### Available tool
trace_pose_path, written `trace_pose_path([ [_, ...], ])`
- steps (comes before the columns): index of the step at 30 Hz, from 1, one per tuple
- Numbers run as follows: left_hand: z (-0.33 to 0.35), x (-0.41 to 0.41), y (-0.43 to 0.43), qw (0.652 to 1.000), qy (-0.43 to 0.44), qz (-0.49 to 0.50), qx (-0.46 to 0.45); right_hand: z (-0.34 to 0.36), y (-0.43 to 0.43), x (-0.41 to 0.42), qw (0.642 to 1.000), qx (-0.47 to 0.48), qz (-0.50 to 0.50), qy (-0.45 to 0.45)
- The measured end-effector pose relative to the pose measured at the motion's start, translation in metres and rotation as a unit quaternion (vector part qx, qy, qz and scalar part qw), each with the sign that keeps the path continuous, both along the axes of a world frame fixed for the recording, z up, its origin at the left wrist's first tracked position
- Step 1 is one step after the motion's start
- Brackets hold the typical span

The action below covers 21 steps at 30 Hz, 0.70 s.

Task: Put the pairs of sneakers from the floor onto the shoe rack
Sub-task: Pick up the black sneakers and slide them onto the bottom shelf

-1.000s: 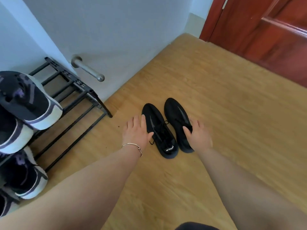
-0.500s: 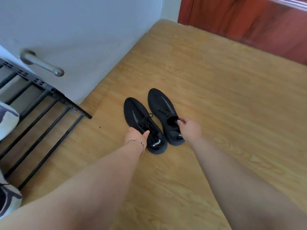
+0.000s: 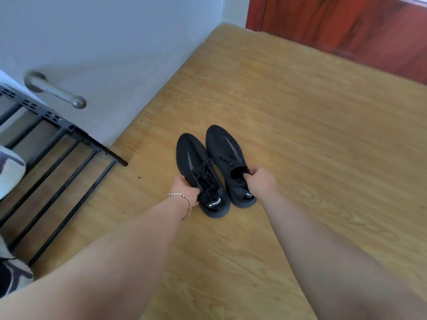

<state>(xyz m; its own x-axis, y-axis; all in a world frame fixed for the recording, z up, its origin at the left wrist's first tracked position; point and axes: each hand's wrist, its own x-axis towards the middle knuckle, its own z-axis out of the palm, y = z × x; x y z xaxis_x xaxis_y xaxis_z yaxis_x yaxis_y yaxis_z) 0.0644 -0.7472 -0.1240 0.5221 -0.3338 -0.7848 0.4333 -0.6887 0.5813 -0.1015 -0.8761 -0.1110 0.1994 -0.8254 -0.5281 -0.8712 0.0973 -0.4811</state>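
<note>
- At the far left edge, two grey-and-white sneakers are partly in view: one toe (image 3: pixel 10 172) higher up and another (image 3: pixel 13 277) low in the corner, both cut off by the frame.
- The black metal shoe rack (image 3: pixel 69 153) stands on the left against the white wall (image 3: pixel 111 42), its slatted bars running out toward the floor; the bars nearest the middle of the view carry nothing.
- A metal door handle (image 3: pixel 54 90) sticks out from the white surface just above the rack's top rail.
- The left hand (image 3: pixel 187 190), with a thin bracelet (image 3: pixel 182 202) on its wrist, is closed around the outer side of the left black sneaker (image 3: pixel 198 167) near its collar, thumb on top by the laces; the fingers are hidden under the shoe's edge.
- The left black sneaker rests on the wooden floor (image 3: pixel 312 135), toe pointing away, its laces loosely tied and a white-lettered pull tab at the heel.
- The right black sneaker (image 3: pixel 226 151) lies just beside it, touching or nearly touching along the inner sides, also toe away on the floor, set slightly further forward.
- The right hand (image 3: pixel 262 181) pinches the right sneaker at the opening, fingertips curled into the collar and the thumb on the outside.
- Whether either heel is off the floor cannot be told.
- Both bare forearms reach in from the bottom of the view.
- A dark red wooden door (image 3: pixel 346 24) fills the upper right corner, well apart from the shoes.
</note>
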Motion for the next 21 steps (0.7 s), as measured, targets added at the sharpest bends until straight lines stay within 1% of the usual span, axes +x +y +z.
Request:
trace_pose_path([
  [4,-0.006,0.000,0.013,1.000,-0.001,0.003,-0.003,0.000,0.004,-0.006,1.000,-0.006,0.018,0.017],
  [8,-0.002,-0.005,0.034,1.000,0.015,0.013,-0.002,0.008,0.012,-0.009,0.995,0.007,0.085,0.041],
  [11,0.006,-0.008,0.055,0.999,0.013,0.033,-0.002,0.020,0.022,-0.004,0.990,0.027,0.132,0.040],
  [18,0.022,-0.005,0.129,0.993,0.009,0.120,0.007,0.044,0.058,0.036,0.961,0.087,0.260,0.025],
  [21,0.026,-0.004,0.162,0.987,-0.010,0.161,0.018,0.050,0.074,0.062,0.942,0.091,0.320,0.030],
])
